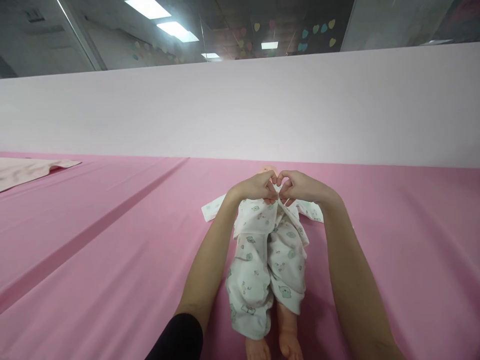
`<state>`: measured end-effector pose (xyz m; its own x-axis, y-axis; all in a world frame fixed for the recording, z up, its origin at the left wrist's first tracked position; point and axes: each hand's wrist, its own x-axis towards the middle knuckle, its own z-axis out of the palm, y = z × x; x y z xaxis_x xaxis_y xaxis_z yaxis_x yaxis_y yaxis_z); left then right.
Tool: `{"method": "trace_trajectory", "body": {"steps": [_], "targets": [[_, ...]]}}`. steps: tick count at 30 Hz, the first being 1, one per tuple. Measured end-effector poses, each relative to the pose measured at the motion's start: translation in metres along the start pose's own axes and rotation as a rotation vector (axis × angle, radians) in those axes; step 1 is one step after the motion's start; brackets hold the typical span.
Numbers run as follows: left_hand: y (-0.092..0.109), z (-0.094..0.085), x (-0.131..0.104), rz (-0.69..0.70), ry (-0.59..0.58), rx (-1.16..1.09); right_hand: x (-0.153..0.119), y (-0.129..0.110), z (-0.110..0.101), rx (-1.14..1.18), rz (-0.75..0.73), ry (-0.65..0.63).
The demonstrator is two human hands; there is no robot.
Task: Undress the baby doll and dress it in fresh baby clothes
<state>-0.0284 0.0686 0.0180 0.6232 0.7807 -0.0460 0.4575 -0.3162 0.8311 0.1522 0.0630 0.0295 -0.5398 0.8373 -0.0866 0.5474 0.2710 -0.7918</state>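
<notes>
A baby doll lies on its back, its feet [288, 345] towards me. It wears a white long-sleeved top [257, 217] and matching trousers [249, 280], both printed with small green and brown figures. At the neckline, my left hand [259, 187] is closed, its fingertips pinching the front of the top. Close beside it, my right hand [300, 187] has curled fingers closed on the other front edge. The lower front of the top hangs slightly apart. Most of the doll's head [267, 168] is hidden behind my hands.
A pink sheet [112, 240] with long creases covers the surface under the doll. At the far left lies a pale pink cloth [30, 170]. A white low wall [240, 110] runs along the back, with dark glass [232, 30] reflecting ceiling lights above it.
</notes>
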Motion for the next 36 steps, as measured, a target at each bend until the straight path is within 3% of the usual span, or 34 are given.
{"method": "trace_trajectory", "body": {"steps": [5,13,22,36], "targets": [[-0.001,0.001,0.001,-0.031,-0.012,-0.019,0.0,-0.004,0.002,-0.008,0.023,-0.012],[0.008,0.006,0.0,-0.194,-0.006,0.081,0.013,0.001,0.014,-0.148,0.102,-0.02],[0.005,0.004,0.002,-0.18,-0.074,0.204,0.016,0.003,0.015,-0.106,0.039,-0.113],[-0.005,0.003,0.01,-0.129,-0.027,0.412,0.016,0.009,0.013,-0.113,-0.054,-0.261]]}}
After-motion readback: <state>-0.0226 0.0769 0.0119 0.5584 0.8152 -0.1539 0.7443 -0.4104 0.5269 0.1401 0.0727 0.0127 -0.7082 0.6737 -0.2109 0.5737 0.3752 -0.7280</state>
